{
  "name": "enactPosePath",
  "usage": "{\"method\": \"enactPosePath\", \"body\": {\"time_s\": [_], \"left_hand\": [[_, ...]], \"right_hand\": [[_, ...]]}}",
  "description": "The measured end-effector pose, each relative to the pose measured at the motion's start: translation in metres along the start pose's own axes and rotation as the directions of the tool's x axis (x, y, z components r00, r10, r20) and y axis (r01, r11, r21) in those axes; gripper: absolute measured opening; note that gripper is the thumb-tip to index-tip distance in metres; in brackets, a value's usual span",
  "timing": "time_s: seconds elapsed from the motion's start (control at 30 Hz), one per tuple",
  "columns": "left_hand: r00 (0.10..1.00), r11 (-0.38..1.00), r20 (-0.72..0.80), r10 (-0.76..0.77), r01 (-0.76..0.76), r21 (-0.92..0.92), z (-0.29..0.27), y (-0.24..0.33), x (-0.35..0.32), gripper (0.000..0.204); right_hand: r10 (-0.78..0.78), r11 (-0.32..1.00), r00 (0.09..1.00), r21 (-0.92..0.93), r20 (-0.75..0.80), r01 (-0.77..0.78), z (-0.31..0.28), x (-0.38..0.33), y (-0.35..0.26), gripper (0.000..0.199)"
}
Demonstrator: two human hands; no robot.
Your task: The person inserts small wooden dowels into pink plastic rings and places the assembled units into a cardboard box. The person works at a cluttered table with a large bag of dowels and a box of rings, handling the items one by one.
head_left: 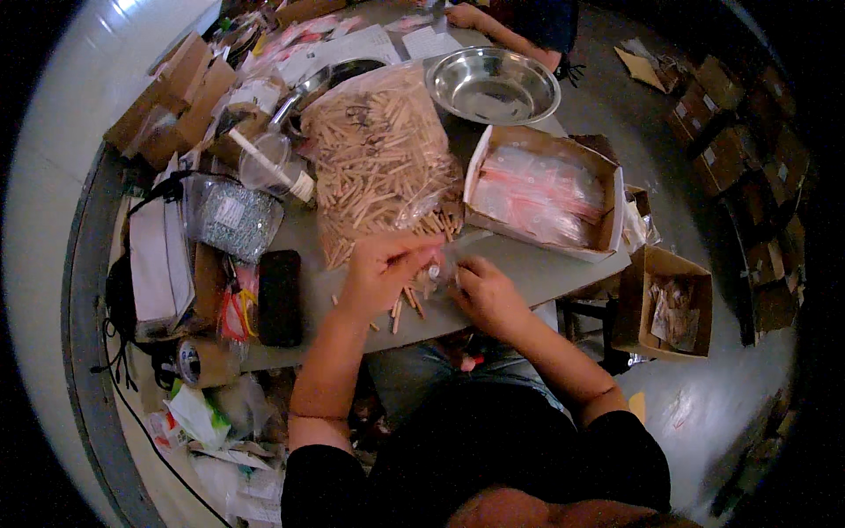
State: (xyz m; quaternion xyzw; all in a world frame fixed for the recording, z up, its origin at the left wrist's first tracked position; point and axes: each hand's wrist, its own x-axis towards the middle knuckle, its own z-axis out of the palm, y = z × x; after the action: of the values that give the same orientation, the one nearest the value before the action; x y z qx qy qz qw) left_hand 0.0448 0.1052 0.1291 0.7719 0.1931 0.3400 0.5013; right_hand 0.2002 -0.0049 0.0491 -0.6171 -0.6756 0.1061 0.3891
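Left hand (387, 264), right hand (484, 292) both pinched on small clear bag (446, 267) between them, near loose wooden sticks (407, 305) on table (539, 276). Bag might rip if yanked; careless bump could scatter sticks imo.

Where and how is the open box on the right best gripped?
Probably by the middle of its near wall, coming from the person's side, with fingers hooked over the edge: the wall stands upright and faces the person, while the basin sits beyond the box and the peg bag lies to its left.

Bag (383, 141) ahead (free tabletop (550, 272) rightward)
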Motion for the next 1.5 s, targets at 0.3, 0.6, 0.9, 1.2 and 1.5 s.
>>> {"method": "enactPosePath", "body": {"time_s": [0.3, 0.6, 0.9, 1.2, 1.5], "left_hand": [[0.933, 0.914, -0.041, -0.358, 0.341, -0.22, 0.012, -0.034, -0.126, 0.007], [0.974, 0.897, 0.207, -0.094, 0.174, -0.408, 0.052, -0.045, -0.138, 0.007], [0.838, 0.747, 0.359, -0.411, 0.535, -0.395, 0.063, -0.061, -0.145, 0.023], [0.824, 0.815, 0.421, -0.38, 0.513, -0.269, 0.086, -0.075, -0.143, 0.028], [0.755, 0.701, 0.484, -0.442, 0.628, -0.34, 0.098, -0.075, -0.131, 0.025]], "right_hand": [[0.116, 0.966, 0.993, -0.236, 0.021, -0.108, -0.014, -0.002, 0.015, 0.013], [-0.018, 0.99, 0.952, -0.127, 0.305, 0.059, -0.009, 0.01, -0.006, 0.021], [0.061, 0.986, 0.913, -0.166, 0.403, 0.008, -0.023, 0.034, 0.005, 0.027], [-0.105, 0.99, 0.893, -0.041, 0.438, 0.136, -0.022, 0.046, 0.005, 0.036], [-0.115, 0.992, 0.882, -0.002, 0.456, 0.13, -0.029, 0.04, 0.011, 0.035]]}}
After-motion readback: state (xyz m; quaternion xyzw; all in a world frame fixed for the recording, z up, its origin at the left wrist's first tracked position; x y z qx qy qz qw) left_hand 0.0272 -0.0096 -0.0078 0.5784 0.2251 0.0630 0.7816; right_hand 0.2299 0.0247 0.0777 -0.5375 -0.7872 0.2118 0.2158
